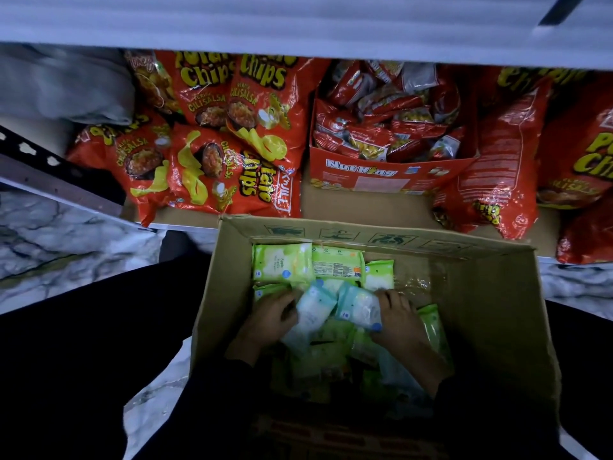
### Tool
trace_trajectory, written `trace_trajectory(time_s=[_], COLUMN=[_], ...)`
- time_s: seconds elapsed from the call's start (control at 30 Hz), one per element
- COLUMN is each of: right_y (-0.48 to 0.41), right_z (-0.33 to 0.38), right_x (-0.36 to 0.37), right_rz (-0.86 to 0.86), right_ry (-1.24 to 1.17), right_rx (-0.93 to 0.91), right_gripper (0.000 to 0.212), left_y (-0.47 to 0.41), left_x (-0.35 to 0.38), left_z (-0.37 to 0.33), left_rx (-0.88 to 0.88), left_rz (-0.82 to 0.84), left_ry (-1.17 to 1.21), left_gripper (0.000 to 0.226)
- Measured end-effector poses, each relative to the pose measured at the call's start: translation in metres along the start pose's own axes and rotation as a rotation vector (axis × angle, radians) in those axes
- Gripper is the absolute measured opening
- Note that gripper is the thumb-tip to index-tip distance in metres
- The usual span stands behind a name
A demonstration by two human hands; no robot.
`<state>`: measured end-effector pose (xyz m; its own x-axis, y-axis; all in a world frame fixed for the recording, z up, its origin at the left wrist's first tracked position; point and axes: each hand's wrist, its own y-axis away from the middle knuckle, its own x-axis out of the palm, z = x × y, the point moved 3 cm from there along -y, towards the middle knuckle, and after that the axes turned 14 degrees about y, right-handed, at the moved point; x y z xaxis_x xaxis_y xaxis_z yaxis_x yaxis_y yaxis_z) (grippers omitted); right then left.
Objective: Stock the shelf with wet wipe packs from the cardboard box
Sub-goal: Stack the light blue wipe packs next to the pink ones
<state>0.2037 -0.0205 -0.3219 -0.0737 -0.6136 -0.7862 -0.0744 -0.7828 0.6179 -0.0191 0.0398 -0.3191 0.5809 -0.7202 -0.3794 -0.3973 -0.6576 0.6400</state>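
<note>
An open cardboard box (pixel 481 313) stands on the floor below me, holding several green wet wipe packs (pixel 282 262) and some pale blue ones. Both my hands are down inside it. My left hand (pixel 265 322) grips a pale blue wet wipe pack (pixel 310 315) by its left side. My right hand (pixel 398 318) grips a second pale blue pack (pixel 360 307) by its right side. The two blue packs lean together between my hands, above the green packs. A white shelf board (pixel 298 24) runs across the top of the view.
The bottom shelf beyond the box is lined with brown cardboard (pixel 365 207) and carries red potato chip bags (pixel 212 161), a red Nut King carton (pixel 391 174) full of small packets, and more red bags (pixel 497 161) at the right. Marble floor (pixel 49 240) lies at the left.
</note>
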Motion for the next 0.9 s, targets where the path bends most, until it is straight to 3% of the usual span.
trace_trajectory(time_s=[0.07,0.1,0.2,0.33,0.5,0.57,0.7,0.9], right_y=[0.000,0.000,-0.002,-0.006,0.003,0.011,0.029,0.065], right_z=[0.000,0.000,0.002,0.002,-0.008,-0.016,-0.025,-0.015], right_x=[0.003,0.004,0.002,-0.001,-0.006,-0.011,-0.028,-0.076], right_rz=[-0.032,-0.036,-0.017,0.030,0.056,0.047,-0.022,-0.169], right_ry=[-0.044,-0.062,-0.066,-0.040,-0.011,-0.026,-0.045,-0.086], right_rx=[0.003,-0.001,-0.020,-0.024,0.060,0.097,0.131,0.122], right_gripper=[0.079,0.081,0.082,0.075,0.067,0.068,0.069,0.070], left_y=[0.001,0.003,0.009,0.007,0.003,0.004,0.017,0.053], left_x=[0.003,0.006,0.025,0.052,0.063,0.060,0.042,0.002], left_z=[0.004,0.005,-0.001,-0.005,-0.006,-0.007,-0.025,-0.078], left_rx=[-0.033,-0.055,-0.133,-0.187,-0.227,-0.214,-0.121,0.081], left_rz=[-0.141,-0.192,-0.191,-0.319,-0.449,-0.422,-0.342,-0.365], left_ry=[-0.059,-0.038,-0.008,-0.010,-0.030,-0.017,-0.228,-0.392], left_gripper=[0.071,0.086,0.115,0.104,0.064,0.064,0.066,0.071])
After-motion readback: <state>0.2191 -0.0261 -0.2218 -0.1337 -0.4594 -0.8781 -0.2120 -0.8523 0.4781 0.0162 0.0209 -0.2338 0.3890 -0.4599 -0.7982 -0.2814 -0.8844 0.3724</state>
